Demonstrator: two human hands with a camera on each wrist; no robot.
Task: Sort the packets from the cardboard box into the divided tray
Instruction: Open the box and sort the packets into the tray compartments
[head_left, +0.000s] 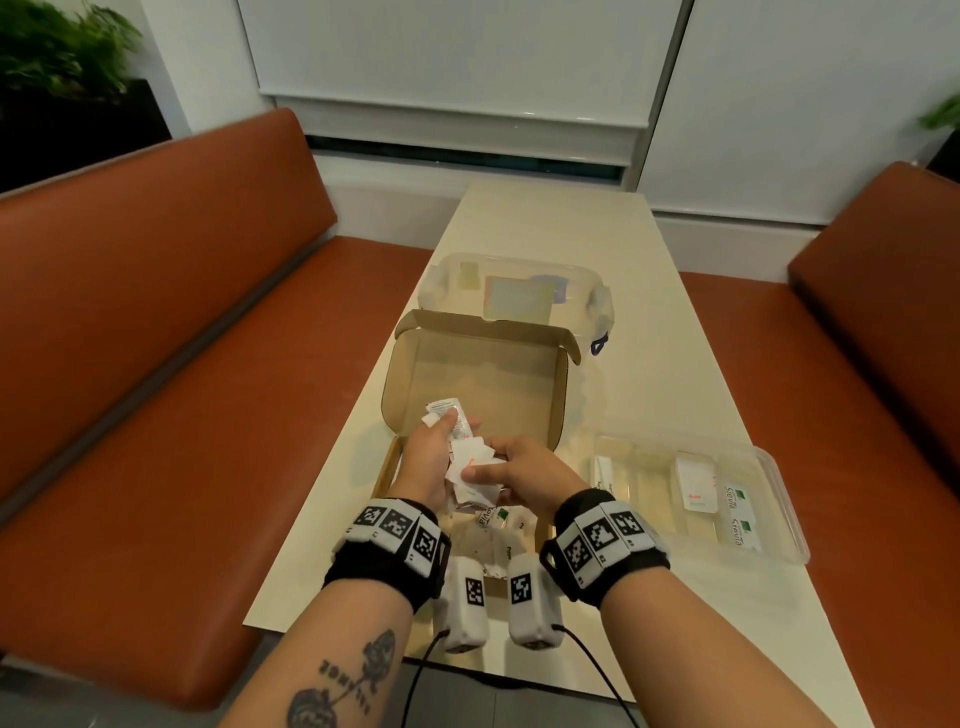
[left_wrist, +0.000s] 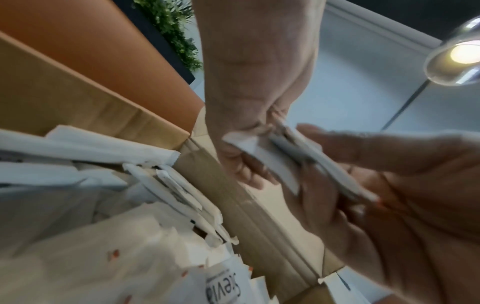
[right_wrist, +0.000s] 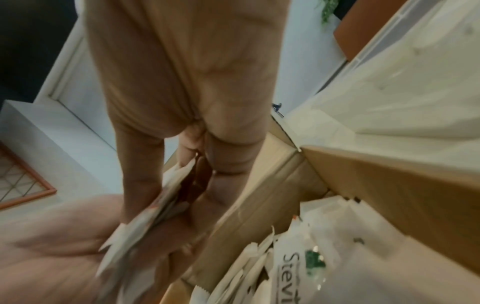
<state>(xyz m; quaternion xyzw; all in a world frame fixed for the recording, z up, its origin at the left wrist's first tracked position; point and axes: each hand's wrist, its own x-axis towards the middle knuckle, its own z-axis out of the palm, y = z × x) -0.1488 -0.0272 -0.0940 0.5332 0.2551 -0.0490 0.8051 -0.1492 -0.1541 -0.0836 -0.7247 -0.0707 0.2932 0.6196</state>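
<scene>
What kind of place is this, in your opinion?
Probably a café or office break area: orange padded benches flank a long pale table, with window blinds behind and a potted plant in the corner.

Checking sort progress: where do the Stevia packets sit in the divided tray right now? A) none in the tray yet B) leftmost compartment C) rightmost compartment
C: two green-logo Stevia packets lie in the divided tray's rightmost compartment, beside a white packet with red print.
</scene>
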